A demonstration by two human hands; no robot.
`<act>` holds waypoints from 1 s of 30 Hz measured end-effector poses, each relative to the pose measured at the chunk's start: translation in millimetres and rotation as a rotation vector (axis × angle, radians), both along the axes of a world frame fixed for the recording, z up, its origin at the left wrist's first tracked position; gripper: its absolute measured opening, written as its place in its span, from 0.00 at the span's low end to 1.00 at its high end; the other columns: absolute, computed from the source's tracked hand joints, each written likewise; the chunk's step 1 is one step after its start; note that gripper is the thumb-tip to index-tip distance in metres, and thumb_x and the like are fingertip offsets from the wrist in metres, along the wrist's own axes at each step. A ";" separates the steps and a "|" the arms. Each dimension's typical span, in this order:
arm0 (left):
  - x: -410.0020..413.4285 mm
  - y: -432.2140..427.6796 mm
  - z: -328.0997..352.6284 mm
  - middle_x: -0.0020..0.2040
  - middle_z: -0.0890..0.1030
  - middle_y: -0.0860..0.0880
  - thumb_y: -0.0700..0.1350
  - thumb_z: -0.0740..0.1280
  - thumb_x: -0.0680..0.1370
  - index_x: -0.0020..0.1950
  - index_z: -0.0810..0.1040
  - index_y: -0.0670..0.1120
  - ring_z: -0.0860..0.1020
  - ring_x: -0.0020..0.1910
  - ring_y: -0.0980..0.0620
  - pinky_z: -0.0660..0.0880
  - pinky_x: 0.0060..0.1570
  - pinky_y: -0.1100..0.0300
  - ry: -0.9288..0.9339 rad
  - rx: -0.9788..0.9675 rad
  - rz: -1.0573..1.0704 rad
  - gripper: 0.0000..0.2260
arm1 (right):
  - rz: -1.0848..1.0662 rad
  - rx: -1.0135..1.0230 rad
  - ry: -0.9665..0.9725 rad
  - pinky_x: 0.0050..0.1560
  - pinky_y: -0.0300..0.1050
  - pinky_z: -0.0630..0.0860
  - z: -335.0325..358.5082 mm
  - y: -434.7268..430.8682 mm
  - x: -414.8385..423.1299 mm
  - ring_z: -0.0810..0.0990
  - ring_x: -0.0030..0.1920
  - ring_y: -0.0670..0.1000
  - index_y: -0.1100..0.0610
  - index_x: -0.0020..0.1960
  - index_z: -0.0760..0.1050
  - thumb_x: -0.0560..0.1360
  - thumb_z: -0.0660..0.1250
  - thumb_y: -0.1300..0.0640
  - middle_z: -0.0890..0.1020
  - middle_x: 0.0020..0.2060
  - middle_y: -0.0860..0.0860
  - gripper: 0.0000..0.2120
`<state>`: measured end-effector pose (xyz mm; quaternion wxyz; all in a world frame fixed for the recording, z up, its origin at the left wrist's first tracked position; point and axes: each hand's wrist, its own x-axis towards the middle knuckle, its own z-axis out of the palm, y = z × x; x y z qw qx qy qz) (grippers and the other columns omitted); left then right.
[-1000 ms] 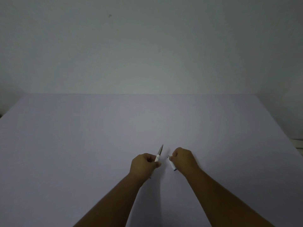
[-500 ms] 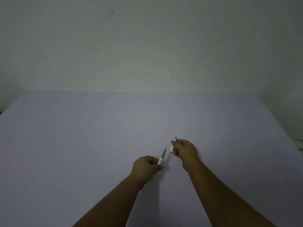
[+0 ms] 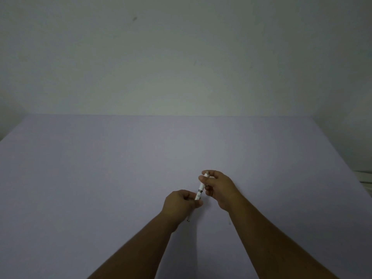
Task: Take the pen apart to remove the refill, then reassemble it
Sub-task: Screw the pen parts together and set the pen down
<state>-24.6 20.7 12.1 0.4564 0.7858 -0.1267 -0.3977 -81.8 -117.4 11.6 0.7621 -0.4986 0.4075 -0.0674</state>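
A white pen (image 3: 200, 187) slants between my two hands, just above the pale lilac table (image 3: 100, 178). My left hand (image 3: 179, 203) grips its lower half, and the dark tip (image 3: 188, 220) pokes out below the fist. My right hand (image 3: 218, 188) pinches the upper half near the top end. The two halves meet at a dark ring in the gap between the hands. The refill is hidden from view.
A bare grey-green wall (image 3: 181, 57) rises behind the table's far edge. A small pale speck (image 3: 229, 223) lies on the table beside my right forearm. Something white shows past the table's right edge (image 3: 364, 178).
The two pen halves were apart, one in each hand. My right hand has brought the upper half down onto the lower half, and they now sit joined in one line.
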 end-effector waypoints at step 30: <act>-1.7 -0.4 -1.5 0.40 0.82 0.47 0.44 0.75 0.69 0.38 0.83 0.51 0.77 0.39 0.50 0.76 0.43 0.56 0.052 -0.003 -0.013 0.03 | 0.120 -0.071 -0.004 0.36 0.41 0.77 -1.1 -2.6 -9.5 0.75 0.31 0.49 0.63 0.43 0.76 0.73 0.70 0.59 0.81 0.34 0.55 0.06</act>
